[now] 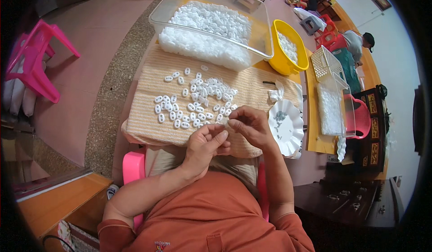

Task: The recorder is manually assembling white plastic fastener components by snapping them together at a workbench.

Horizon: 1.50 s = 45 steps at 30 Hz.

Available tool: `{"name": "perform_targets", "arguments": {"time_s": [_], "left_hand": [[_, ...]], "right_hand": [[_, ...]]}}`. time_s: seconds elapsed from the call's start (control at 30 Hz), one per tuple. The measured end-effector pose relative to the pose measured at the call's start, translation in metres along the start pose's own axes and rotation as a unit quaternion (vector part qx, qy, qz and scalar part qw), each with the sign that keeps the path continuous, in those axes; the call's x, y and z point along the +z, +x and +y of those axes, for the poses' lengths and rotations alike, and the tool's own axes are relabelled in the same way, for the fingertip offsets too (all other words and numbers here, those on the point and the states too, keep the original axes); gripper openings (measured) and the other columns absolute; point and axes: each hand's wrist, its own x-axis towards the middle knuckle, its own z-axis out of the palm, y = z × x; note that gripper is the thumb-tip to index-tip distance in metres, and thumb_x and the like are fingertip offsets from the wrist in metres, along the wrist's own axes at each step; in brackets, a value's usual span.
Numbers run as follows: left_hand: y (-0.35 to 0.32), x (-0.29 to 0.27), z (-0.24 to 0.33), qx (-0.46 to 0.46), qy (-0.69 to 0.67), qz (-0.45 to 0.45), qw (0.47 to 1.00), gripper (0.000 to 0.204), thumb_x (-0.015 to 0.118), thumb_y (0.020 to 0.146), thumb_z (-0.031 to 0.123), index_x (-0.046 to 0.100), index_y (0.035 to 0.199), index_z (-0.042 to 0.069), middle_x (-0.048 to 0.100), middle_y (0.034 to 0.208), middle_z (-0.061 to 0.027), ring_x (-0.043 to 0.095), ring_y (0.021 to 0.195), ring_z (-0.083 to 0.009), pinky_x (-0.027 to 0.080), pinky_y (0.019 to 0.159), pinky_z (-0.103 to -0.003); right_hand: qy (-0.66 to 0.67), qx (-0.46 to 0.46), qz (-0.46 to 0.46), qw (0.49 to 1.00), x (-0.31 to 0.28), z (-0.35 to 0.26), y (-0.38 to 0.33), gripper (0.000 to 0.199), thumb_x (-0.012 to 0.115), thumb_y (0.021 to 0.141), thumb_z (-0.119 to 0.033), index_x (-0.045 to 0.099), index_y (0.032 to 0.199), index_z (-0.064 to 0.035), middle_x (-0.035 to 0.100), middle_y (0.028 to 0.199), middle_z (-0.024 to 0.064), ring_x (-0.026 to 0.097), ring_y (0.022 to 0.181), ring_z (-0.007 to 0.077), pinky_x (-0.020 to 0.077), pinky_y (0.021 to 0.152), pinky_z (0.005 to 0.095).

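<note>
Above the near edge of the striped towel (148,78), my hands are close together with fingertips almost meeting. My left hand (206,146) is closed, its thumb pressed against the curled fingers. Thumb and index finger of my right hand (250,125) pinch together; what lies between the fingertips is too small and hidden to name. Just beyond my fingers, small white oval plastic pieces (173,115) with two dark holes lie spread on the towel. Among them is a heap of thin white plastic parts (209,89). Beside my right wrist stands a white scalloped plate (290,141) holding small dark greyish bits.
A clear plastic bin (211,38) full of white pieces stands at the towel's far side, next to a yellow basin (302,65) with more. Farther right, another table carries a clear bin (330,110) and a white basket (327,63). A pink chair (38,60) is at left; a person (357,45) sits far right.
</note>
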Motion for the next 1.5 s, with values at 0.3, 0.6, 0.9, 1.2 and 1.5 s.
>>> {"name": "perform_targets", "arguments": {"time_s": [0.3,0.6,0.9,1.2,1.5], "left_hand": [[0.002,-0.001,-0.002,0.032,-0.005,-0.014,0.999,0.016,0.064,0.089,0.012,0.059,0.101,0.002,0.064,0.085,-0.0049,0.063,0.073,-0.0106,0.057,0.066,-0.026],[0.003,0.001,0.002,0.006,-0.022,-0.021,1.0,0.012,0.061,0.09,0.006,0.06,0.101,0.003,0.064,0.087,-0.0051,0.063,0.076,-0.0124,0.054,0.07,-0.025],[0.001,-0.002,0.0,-0.006,-0.031,-0.006,0.999,0.014,0.062,0.089,0.006,0.06,0.102,0.002,0.064,0.086,-0.007,0.064,0.076,-0.0134,0.057,0.068,-0.026],[0.0,0.002,0.004,-0.006,-0.026,-0.017,0.999,0.013,0.063,0.087,0.003,0.06,0.1,0.004,0.065,0.084,-0.0071,0.064,0.073,-0.0146,0.056,0.067,-0.026],[0.0,0.001,0.003,0.013,-0.015,-0.011,1.0,0.009,0.064,0.087,0.003,0.06,0.094,0.005,0.064,0.083,-0.0062,0.064,0.071,-0.0146,0.056,0.065,-0.025]], "right_hand": [[0.161,0.074,-0.031,0.984,0.004,-0.003,-0.018,0.008,0.062,0.087,-0.001,0.062,0.093,0.0044,0.065,0.082,0.0051,0.062,0.075,0.0097,0.0504,0.067,0.0228],[0.299,0.102,-0.04,0.948,0.001,0.006,-0.02,0.01,0.063,0.086,0.001,0.061,0.095,0.0047,0.066,0.087,0.0098,0.066,0.078,0.0156,0.054,0.072,0.0268],[0.385,0.088,-0.055,0.917,0.007,0.013,-0.022,0.011,0.063,0.086,0.001,0.062,0.096,0.0028,0.067,0.091,0.0082,0.064,0.082,0.0131,0.0526,0.073,0.0253],[0.409,0.052,-0.077,0.908,0.007,0.02,-0.023,0.011,0.062,0.087,0.002,0.06,0.098,0.0032,0.066,0.094,0.0096,0.064,0.084,0.0145,0.0528,0.074,0.0262],[0.354,0.044,-0.041,0.933,0.017,0.026,-0.025,0.01,0.061,0.089,-0.001,0.059,0.098,0.0025,0.064,0.086,0.0058,0.062,0.075,0.0106,0.0526,0.066,0.0235]]}}
